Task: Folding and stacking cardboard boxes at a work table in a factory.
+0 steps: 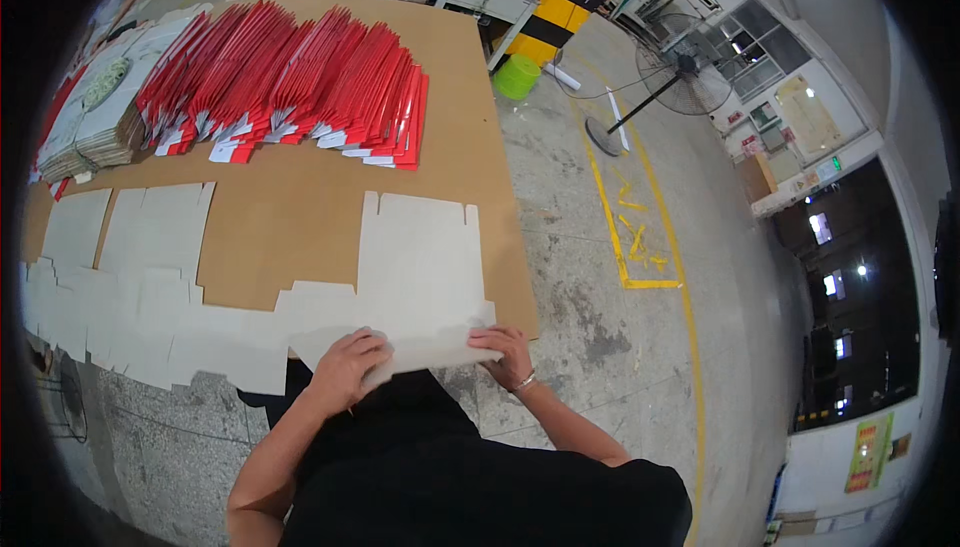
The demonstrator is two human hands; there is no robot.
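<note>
A flat white cardboard box blank (420, 257) with slotted flaps lies at the table's near edge in front of me. My left hand (352, 365) grips its near edge, fingers on top and curled over it. At the blank's near right corner, my right hand (502, 352) has its fingers over the top and the thumb side hidden below. Between the hands, the near strip of cardboard bends along the table edge. More white box blanks (150, 317) lie overlapping to the left, some jutting past the near edge.
Rows of red folded boxes (290, 77) fan across the brown table (270, 237). A tied stack of white cardboard (100, 112) stands far left. Right of the table are a green bin (517, 78), a standing fan (685, 65) and yellow floor lines (650, 285).
</note>
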